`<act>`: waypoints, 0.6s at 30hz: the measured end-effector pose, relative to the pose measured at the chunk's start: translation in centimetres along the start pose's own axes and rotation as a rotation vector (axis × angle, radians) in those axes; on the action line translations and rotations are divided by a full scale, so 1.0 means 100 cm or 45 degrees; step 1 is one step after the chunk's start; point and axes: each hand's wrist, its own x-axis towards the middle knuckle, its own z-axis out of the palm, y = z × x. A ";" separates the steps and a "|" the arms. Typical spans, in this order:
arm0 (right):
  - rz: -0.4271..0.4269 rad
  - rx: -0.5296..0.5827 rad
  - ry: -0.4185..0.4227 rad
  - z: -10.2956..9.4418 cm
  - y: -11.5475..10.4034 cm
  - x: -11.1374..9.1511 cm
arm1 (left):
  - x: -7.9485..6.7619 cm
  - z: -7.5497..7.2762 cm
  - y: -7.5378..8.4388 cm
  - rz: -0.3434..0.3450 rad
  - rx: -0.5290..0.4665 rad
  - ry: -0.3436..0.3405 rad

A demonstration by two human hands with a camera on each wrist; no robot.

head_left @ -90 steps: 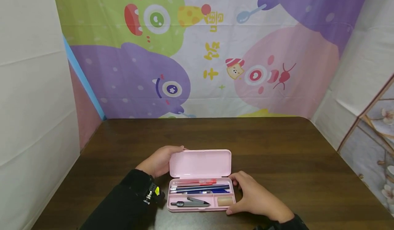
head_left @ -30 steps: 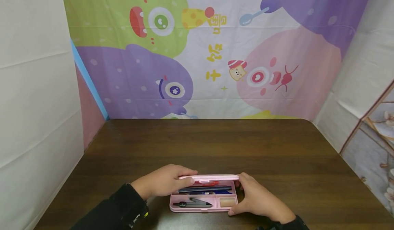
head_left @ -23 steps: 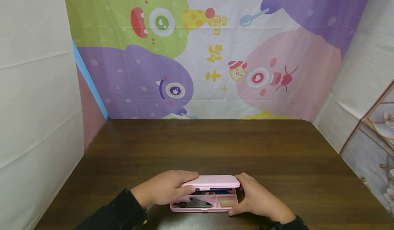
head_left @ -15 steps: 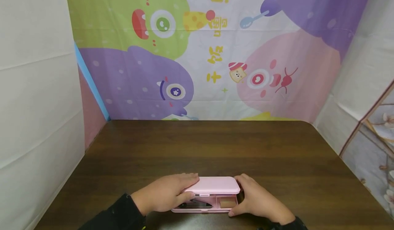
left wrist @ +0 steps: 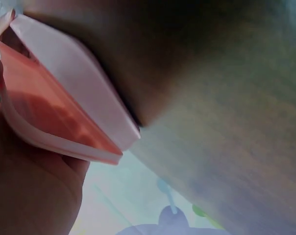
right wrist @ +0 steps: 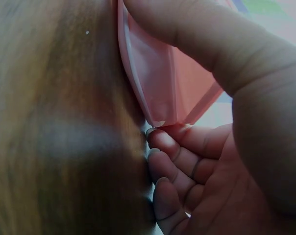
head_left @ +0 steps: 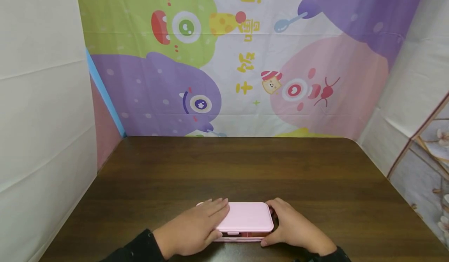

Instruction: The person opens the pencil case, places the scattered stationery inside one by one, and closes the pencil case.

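Observation:
A pink plastic pencil case (head_left: 242, 239) lies near the table's front edge, its lid (head_left: 250, 217) tilted almost down, a narrow gap along the front. My left hand (head_left: 194, 227) lies over the lid's left part, fingers straight on top, thumb at the front edge. In the left wrist view the lid's inner side (left wrist: 45, 107) looks reddish, the case's outer wall beyond it. My right hand (head_left: 294, 227) grips the case's right end, thumb at the front corner and index finger at the back one. Curled fingers (right wrist: 165, 169) sit by the end wall in the right wrist view. The contents are mostly hidden.
The dark wooden table (head_left: 224, 168) stretches away behind the case. A cartoon-print cloth (head_left: 242, 117) hangs at its far edge. White cloth (head_left: 42, 117) covers the left side, and another pale cloth (head_left: 379, 117) hangs to the right.
The lid, upright three seconds ago, has swung forward and down over the pens, compass and eraser. My left hand has come forward with it, fingers flattening on top. My right hand has hardly moved.

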 end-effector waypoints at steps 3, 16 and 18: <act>-0.016 -0.021 0.019 0.001 -0.001 0.000 | -0.001 0.005 0.004 0.009 0.093 0.019; -0.018 -0.056 0.015 0.002 0.000 0.000 | 0.000 0.011 0.015 0.002 0.314 0.052; -0.021 -0.054 0.012 0.002 0.000 0.000 | 0.001 0.012 0.015 -0.005 0.326 0.059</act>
